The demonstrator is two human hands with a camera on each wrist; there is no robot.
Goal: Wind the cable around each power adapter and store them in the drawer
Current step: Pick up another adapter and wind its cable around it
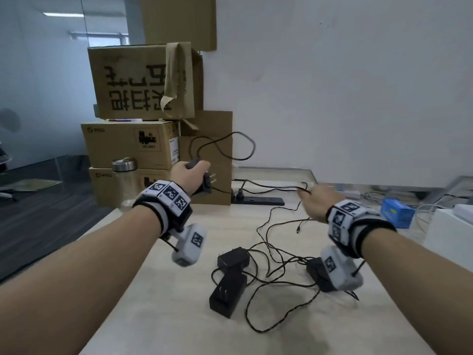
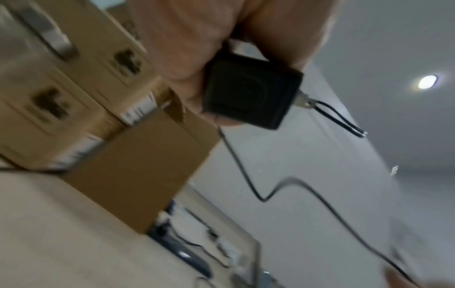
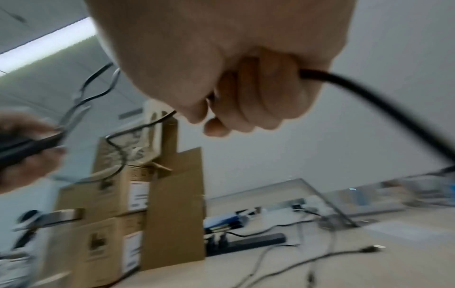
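Adapter (image 1: pixel 203 179) held above the desk (image 1: pixel 158 290) in your clenched left hand (image 1: pixel 188 172), its thin, limp cable (image 1: pixel 222 147) pinched in your right hand (image 1: pixel 317 201) — likely light but tangle-prone — grip the rigid body, feed slack close.

Boxes (image 1: pixel 133 147) and a bottle (image 1: pixel 125 180) wall the table's (image 1: pixel 158 316) far left, loose cables (image 1: pixel 276 254) and adapters (image 1: pixel 227 293) clutter mid-table, apparently leaving bare near-edge room.

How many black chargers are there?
4. One is in the left hand, charger. Two lie mid-table: and. One sits partly hidden behind the right wrist. No more show.
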